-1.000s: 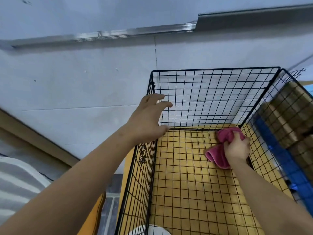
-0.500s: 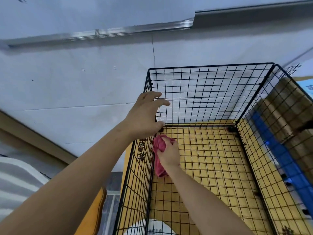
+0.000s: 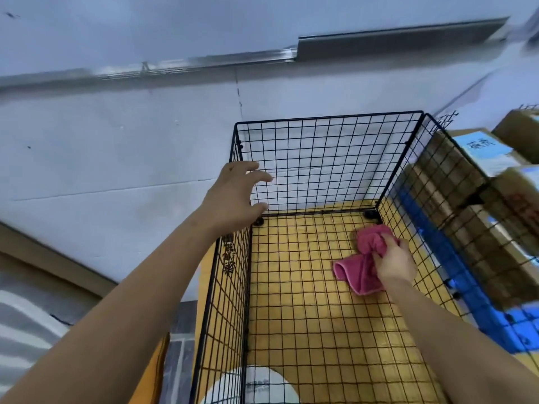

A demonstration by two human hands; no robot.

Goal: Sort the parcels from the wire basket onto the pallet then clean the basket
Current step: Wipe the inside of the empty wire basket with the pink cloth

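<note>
Pale grey wall [image 3: 116, 141], crossed by a metal strip [image 3: 393, 39], fills the background behind the black wire basket [image 3: 326, 158], seen from above through my head camera. My left hand [image 3: 233, 196] rests on the top rim of the basket's left wall near the far corner, with fingers and thumb spread and only loosely bent over the wire, not clenched. My right hand [image 3: 395, 263] is down inside the basket, on the right side of the bottom grid towards the far wall. Its fingers are curled tight round a bunched pink cloth [image 3: 358, 269], and the cloth lies against the wire bottom with one loose fold trailing to the left. A yellow surface [image 3: 306, 316] shows through the mesh underneath. No parcel shows inside the basket. Just beyond the right wall, brown cardboard parcels [image 3: 466, 182] are stacked on a blue pallet [image 3: 481, 301]; some carry pale labels, blurred at the frame's edge.
</note>
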